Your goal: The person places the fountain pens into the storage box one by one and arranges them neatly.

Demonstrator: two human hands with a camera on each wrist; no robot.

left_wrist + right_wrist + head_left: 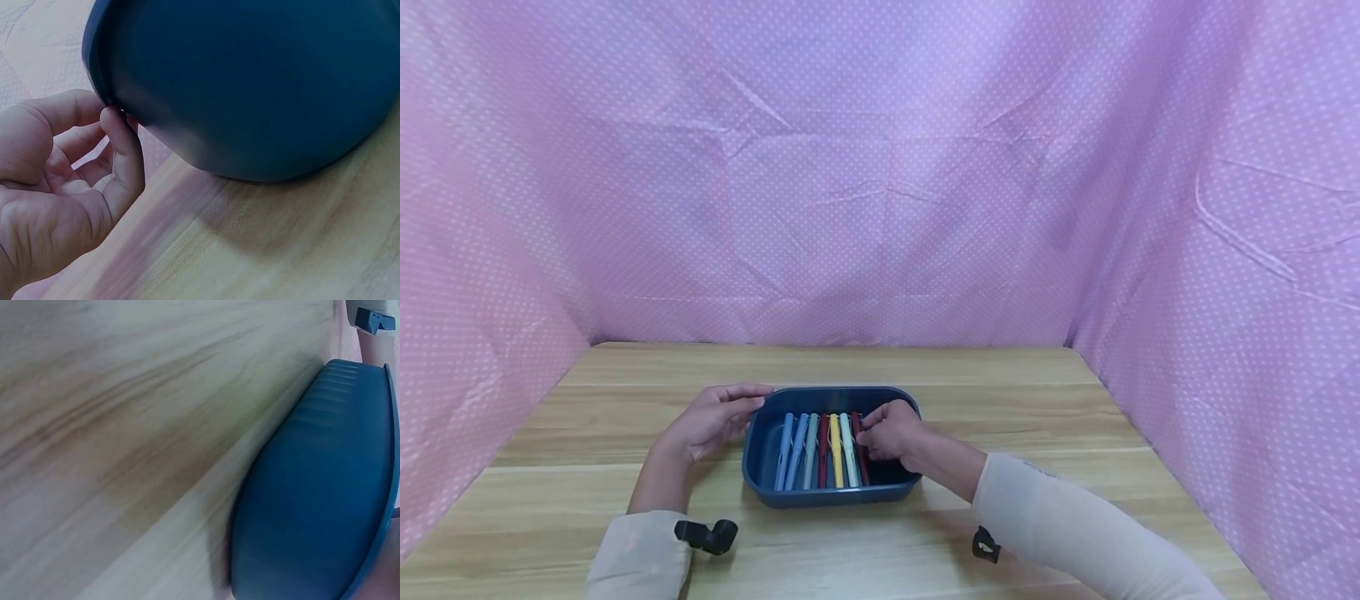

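Observation:
A dark blue basin [820, 498] with rounded corners sits on the table. Inside it, several clip pens lie side by side: blue ones [785, 450] on the left, then a grey-green [810, 454], a dark red, a yellow [837, 454], a pale green [849, 454] and another dark red pen [862, 468]. My left hand [718, 421] pinches the basin's far left rim between thumb and fingers, as the left wrist view confirms. My right hand [891, 432] reaches in over the right side, thumb and fingertips pinching the rightmost dark red pen near its upper end.
The wood-grain table [1037, 400] extends around the basin on every side. Pink dotted cloth [880, 208] hangs behind it and along both sides. A black camera mount [707, 536] sticks out from the left sleeve, another [985, 546] from the right one.

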